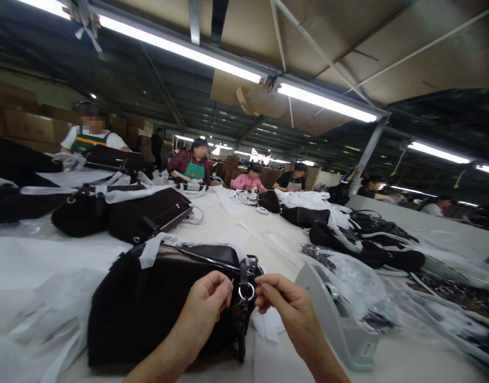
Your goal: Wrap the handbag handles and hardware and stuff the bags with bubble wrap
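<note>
A black handbag (149,298) with a silver zip stands in front of me, white wrapping on its handle. From a strap at its right end hangs a silver ring (246,291), with a dark tassel-like charm (241,324) below it. My left hand (210,295) is closed in a pinch just left of the ring, a tiny thin piece showing at the fingertips. My right hand (282,298) also pinches, right at the ring's other side. What its fingers hold is hidden.
A grey-green plastic dispenser (336,319) stands to the right, beside clear plastic bags (356,282). More black bags (149,213) lie at the left and along the right. White sheets (33,308) cover the left. Several people work across the table (212,218).
</note>
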`<state>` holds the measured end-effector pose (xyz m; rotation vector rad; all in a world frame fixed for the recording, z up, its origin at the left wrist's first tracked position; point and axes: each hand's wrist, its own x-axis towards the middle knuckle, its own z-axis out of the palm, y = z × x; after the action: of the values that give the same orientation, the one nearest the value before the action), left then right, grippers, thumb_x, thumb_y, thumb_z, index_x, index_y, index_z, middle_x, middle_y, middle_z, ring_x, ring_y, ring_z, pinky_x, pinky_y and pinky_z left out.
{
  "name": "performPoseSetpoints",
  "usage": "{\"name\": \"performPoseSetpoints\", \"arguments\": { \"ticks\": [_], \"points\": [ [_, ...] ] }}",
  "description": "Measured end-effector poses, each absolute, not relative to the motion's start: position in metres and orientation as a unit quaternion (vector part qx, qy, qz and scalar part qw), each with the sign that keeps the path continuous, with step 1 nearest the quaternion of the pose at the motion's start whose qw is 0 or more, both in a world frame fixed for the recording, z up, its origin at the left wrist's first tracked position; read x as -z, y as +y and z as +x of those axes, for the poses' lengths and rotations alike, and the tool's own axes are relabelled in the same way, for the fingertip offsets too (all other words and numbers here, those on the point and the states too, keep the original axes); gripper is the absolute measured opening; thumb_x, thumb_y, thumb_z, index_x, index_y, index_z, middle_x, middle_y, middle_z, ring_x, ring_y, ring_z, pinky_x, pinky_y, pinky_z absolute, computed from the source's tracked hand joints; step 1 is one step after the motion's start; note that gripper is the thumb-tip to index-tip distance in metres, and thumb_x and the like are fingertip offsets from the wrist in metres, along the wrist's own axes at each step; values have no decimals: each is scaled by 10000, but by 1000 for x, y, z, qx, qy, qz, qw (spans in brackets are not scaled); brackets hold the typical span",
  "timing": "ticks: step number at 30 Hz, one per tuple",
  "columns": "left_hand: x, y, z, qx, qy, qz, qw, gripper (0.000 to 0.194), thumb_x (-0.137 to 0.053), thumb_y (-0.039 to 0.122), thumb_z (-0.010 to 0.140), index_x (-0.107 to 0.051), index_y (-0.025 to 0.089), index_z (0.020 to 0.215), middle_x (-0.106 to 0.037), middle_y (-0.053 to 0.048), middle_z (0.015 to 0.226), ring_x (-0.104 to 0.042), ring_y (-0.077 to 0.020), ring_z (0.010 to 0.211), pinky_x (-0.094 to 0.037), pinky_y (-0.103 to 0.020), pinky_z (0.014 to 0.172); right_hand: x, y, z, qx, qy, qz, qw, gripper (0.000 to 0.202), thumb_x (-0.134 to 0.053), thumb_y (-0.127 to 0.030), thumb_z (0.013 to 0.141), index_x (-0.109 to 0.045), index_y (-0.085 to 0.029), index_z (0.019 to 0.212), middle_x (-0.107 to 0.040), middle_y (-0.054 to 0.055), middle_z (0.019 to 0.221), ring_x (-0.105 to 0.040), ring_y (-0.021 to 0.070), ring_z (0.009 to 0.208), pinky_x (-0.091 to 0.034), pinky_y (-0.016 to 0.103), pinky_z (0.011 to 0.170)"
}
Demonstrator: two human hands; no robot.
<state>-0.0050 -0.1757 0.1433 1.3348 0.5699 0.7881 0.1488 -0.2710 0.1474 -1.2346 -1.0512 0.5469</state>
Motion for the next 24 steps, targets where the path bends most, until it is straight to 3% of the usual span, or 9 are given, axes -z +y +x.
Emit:
{"name": "performPoseSetpoints", "arguments": {
  "ticks": [4, 11, 24],
  "points": [
    [-144, -181, -7, -372, 230, 704, 560, 266, -564, 374, 835, -524, 188, 650, -459, 34, 595, -411, -119, 571, -329, -218, 532, -147, -270, 143, -254, -471, -542, 648, 325, -765, -498, 748, -757, -184, 835, -697, 34, 664, -649, 154, 557, -559, 258, 527],
    [-141, -188, -10, -346, 222, 810, 418, 230, -477, 284, 907, -586, 207, 720, -585, 9, 659, -522, -147, 616, -355, -242, 592, -147, -271, 135, -266, -521, -538, 607, 298, -687, -479, 831, -749, -187, 820, -677, 13, 641, -646, 133, 561, -532, 224, 546],
    [-143, -187, -11, -348, 222, 828, 380, 233, -474, 262, 920, -552, 219, 704, -600, 15, 667, -550, -143, 624, -365, -239, 597, -143, -271, 134, -246, -558, -545, 576, 266, -629, -431, 889, -748, -196, 847, -706, 27, 680, -684, 154, 594, -562, 240, 577]
  ]
}}
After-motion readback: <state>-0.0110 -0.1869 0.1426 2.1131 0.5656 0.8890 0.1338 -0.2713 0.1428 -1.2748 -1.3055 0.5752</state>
